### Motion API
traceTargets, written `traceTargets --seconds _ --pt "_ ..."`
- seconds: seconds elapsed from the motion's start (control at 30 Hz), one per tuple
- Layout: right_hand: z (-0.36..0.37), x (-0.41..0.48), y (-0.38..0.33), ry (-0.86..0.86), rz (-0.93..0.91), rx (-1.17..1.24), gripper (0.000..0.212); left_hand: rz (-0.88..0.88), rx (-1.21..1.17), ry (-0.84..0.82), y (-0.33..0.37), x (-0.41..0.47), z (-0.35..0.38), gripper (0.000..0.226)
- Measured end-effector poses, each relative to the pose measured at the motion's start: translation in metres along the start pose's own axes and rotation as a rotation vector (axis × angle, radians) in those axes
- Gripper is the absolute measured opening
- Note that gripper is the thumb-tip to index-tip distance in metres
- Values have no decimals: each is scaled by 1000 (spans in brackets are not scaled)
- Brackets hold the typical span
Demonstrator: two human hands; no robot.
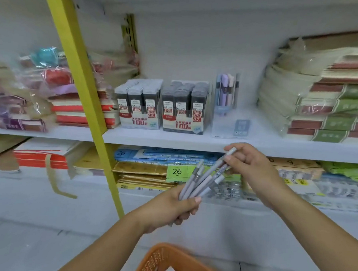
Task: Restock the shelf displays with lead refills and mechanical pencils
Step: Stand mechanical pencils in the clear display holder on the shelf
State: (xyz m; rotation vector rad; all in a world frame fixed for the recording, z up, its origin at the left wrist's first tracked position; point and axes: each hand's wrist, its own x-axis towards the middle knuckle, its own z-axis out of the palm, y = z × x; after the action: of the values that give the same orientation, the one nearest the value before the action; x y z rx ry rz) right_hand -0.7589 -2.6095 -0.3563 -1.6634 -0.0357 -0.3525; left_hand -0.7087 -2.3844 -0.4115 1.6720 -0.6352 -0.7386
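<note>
Mechanical pencils, grey, fanned in a bundle just below the shelf edge. Left hand grips their lower ends. Right hand, at 2 o'clock from the left, pinches the top of one pencil in the fan. Lead refill boxes stand on the shelf at 11 o'clock; clear pencil stand with pastel pencils at 12. Orange basket at 6.

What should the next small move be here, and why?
Probably draw the pencil pinched by the right hand free of the bundle gripped in the left hand, then lift it toward the clear holder on the shelf. The holder shows only a few pastel pencils at its back, with room in front.
</note>
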Motion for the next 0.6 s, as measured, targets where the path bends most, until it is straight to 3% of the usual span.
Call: traceTargets --seconds 0.1,0.27,0.4,0.6 --pt "-16 12 -39 165 -130 53 9 62 60 95 30 6 -7 13" --pt "-43 40 -111 250 -396 84 11 225 -2 317 81 23 -18 14" --pt "-58 76 -143 300 -529 -226 18 344 -70 512 113 46 -18 21" --pt "-69 145 -123 262 -449 -724 15 458 -107 625 139 77 -18 20"
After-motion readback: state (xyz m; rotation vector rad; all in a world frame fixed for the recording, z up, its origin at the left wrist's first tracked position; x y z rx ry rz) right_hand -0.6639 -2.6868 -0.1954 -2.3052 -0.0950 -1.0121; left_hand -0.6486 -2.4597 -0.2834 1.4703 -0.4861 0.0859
